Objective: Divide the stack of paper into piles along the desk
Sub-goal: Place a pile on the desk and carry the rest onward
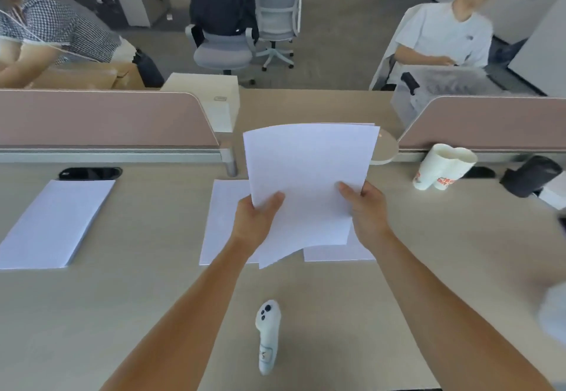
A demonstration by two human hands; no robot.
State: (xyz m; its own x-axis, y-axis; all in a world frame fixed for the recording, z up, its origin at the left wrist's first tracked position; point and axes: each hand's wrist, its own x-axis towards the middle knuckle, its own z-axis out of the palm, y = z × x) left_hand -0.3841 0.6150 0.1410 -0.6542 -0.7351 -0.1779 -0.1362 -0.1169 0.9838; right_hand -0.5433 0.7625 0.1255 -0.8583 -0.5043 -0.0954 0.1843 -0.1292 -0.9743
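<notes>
A sheaf of white paper [309, 173] is lifted above the beige desk [153, 292] at its middle, tilted up toward me. My left hand [255, 222] grips its lower left edge and my right hand [366, 213] grips its lower right edge. Under the sheaf lies a flat pile of paper [222, 222], partly hidden by the sheaf and my hands. A separate pile of paper [56, 222] rests at the far left of the desk.
A white handheld controller [268, 335] lies near the front edge. Two paper cups [441, 167] and a dark pouch [533, 179] sit at the right. Pink partitions [101, 118] border the back. Two people sit beyond, with office chairs [223, 23] between them.
</notes>
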